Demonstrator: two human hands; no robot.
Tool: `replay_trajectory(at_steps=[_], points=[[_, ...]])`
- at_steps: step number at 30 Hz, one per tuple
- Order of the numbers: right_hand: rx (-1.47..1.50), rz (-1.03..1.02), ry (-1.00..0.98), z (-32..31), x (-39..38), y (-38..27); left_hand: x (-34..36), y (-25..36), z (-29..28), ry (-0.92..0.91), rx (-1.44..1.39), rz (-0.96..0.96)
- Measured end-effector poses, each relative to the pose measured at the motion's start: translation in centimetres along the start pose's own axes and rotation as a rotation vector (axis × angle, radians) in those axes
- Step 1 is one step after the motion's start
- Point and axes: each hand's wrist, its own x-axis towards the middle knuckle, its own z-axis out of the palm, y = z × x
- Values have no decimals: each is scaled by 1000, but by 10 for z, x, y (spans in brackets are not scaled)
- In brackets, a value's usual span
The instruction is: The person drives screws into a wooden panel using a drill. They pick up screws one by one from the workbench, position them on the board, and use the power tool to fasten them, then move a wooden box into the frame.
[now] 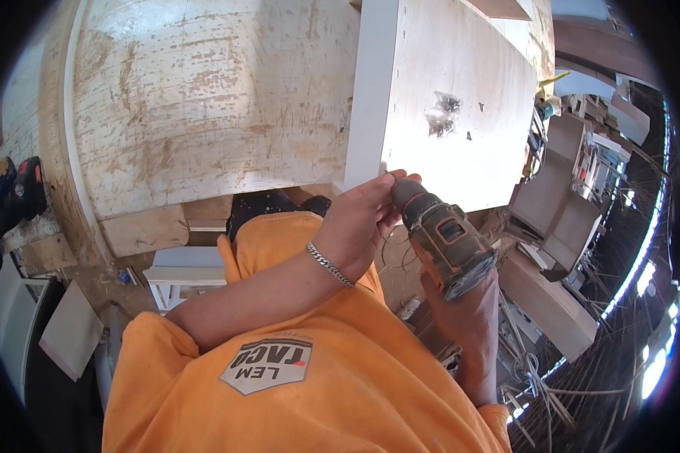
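Note:
My right hand (467, 317) grips an orange and dark cordless drill (447, 245) with its chuck pointed up and left. My left hand (355, 219), a chain bracelet at the wrist, has its fingers closed at the drill's nose, by the lower left corner of a white wooden panel (453, 83). Whatever small thing those fingers may pinch is hidden. The panel has a pale edge strip (366, 83) along its left side and dark marks on its face.
A scuffed worktop (204, 90) spans the upper left, with another power tool (23, 192) at its left end. To the right lie stacked cardboard and boards (548, 294), loose strips and cables. My orange shirt fills the lower middle; wood pieces (72, 328) lie below the worktop.

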Motion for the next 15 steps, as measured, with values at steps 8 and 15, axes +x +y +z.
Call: replay_trajectory(at_steps=[8,15], points=[[39,31,40,0,11,-14,-12,24,-15,29,200,-83],[19,42,44,-6,15,-21,-5,69,-67,142,422,212]])
